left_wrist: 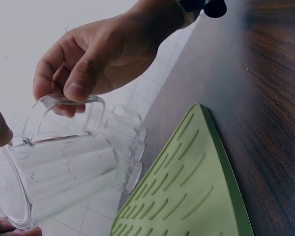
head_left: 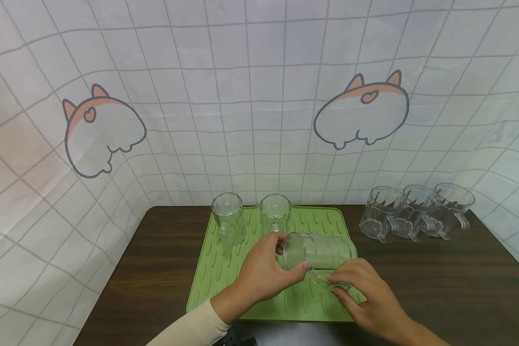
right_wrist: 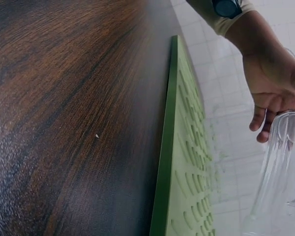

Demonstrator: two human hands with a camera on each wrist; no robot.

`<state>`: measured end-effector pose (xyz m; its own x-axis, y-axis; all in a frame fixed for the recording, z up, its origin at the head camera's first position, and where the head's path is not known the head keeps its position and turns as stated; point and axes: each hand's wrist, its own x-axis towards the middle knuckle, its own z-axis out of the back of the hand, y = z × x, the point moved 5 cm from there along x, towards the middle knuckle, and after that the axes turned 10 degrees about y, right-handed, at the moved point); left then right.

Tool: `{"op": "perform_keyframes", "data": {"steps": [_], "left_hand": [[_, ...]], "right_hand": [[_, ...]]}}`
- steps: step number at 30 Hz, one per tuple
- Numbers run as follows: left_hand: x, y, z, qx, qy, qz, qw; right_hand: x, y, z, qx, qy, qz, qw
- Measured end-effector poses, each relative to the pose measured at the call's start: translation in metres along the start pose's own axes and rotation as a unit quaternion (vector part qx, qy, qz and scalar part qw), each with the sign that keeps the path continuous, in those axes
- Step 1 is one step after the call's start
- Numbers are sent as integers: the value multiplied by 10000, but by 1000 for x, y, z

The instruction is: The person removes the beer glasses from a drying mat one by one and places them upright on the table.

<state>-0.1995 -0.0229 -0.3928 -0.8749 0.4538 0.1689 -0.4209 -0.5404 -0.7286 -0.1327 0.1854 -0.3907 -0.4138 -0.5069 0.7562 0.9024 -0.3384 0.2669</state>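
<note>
A clear glass mug [head_left: 324, 250] lies sideways in the air over the green ridged mat [head_left: 207, 283], its handle toward the person. My left hand [head_left: 264, 271] grips one end of it, thumb and fingers on opposite sides of the round edge. At the handle, my right hand [head_left: 369, 293] pinches with thumb and fingers. The left wrist view shows that pinch of the right hand [left_wrist: 105, 56] on the handle, with the mug [left_wrist: 73, 172] raised above the mat [left_wrist: 187, 182]. Only part of the mug [right_wrist: 282, 182] shows in the right wrist view.
Two more glass mugs, a left one [head_left: 230, 221] and a right one [head_left: 276, 214], stand at the back of the mat. Three glass mugs [head_left: 380, 214] stand in a row at the back right of the dark wooden table [head_left: 419, 274]. Behind hangs a white gridded curtain [head_left: 251, 115].
</note>
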Motion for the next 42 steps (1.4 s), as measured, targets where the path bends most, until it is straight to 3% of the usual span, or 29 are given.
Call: {"op": "perform_keyframes", "data": {"steps": [9,16,20,24,30,36,39,42], "left_hand": [[-2,4,0,-320,-60,64,9994],[-5,3,-1,-703,36,45,9975],[-5,3,-3,-862,20,52,9963],[-6,3,-4,-925,0,54,9957],[-6,4,-7,-1076,54,40,9942],[-7,4,-9,-1130,62,0,9936],[-8,4,-9,-1136,81,5,9935],[-8,5,-11,-1118,112,26,9937]], "right_hand": [[-2,-4,10,-410,-582,-488,9963],[-14,-13,15,-468,-863,-1269,9870],[-20,-16,17,-209,-1008,-1731,9795],[-24,-18,18,-3,-962,-2295,9685],[-25,-20,19,-245,-849,-2725,9581],[-29,-22,16,-312,-645,-3367,9389],[-30,-23,16,-309,-547,-3425,9374],[-31,-23,16,-188,-563,-3307,9419]]}}
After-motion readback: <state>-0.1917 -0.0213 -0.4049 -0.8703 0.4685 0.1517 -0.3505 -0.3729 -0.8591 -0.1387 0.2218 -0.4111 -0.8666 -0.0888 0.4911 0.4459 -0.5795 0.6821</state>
